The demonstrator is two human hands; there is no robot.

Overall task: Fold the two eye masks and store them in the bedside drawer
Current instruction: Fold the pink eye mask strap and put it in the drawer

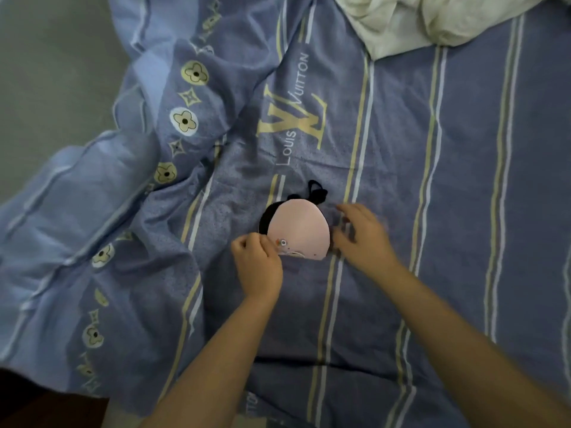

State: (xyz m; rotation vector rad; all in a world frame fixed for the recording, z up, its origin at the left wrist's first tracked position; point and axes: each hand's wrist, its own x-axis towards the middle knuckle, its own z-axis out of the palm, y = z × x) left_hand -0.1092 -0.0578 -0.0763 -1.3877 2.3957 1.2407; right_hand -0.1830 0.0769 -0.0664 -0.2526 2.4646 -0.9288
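A pink eye mask (298, 230) lies folded in half on the blue striped bed cover, a small printed face near its lower left edge. A black mask (266, 220) shows under its left side, and a black strap loop (316, 191) sticks out at the top. My left hand (258, 264) pinches the pink mask's lower left corner with curled fingers. My right hand (361, 233) is blurred, fingers spread, touching the mask's right edge. I cannot tell whether the black mask is folded. No drawer is in view.
The blue striped bed cover (432, 180) fills most of the view, bunched into folds on the left (129, 186). A crumpled white cloth (432, 20) lies at the top right. Grey floor (46, 72) shows at the upper left, something dark (37, 406) at the bottom left.
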